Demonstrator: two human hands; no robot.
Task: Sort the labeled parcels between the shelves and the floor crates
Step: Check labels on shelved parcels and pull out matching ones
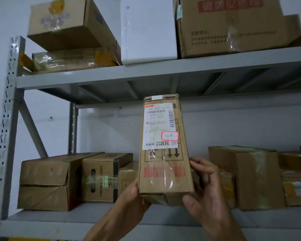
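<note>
A tall brown cardboard parcel (pixel 163 153) stands upright in front of the middle shelf (pixel 94 214), its white shipping label with barcodes and a red-edged sticker facing me. My left hand (pixel 129 199) grips its lower left corner from below. My right hand (pixel 205 190) holds the lower right side, thumb on the front corner and fingers curled round the right edge. The parcel's base is just above the shelf board.
Brown cartons (pixel 59 181) fill the middle shelf at left, more cartons (pixel 250 176) at right. The upper shelf (pixel 163 70) carries a tilted carton (pixel 68 25), a white box (pixel 148 30) and a large printed carton (pixel 233 26). A grey slotted upright (pixel 9 119) stands at left.
</note>
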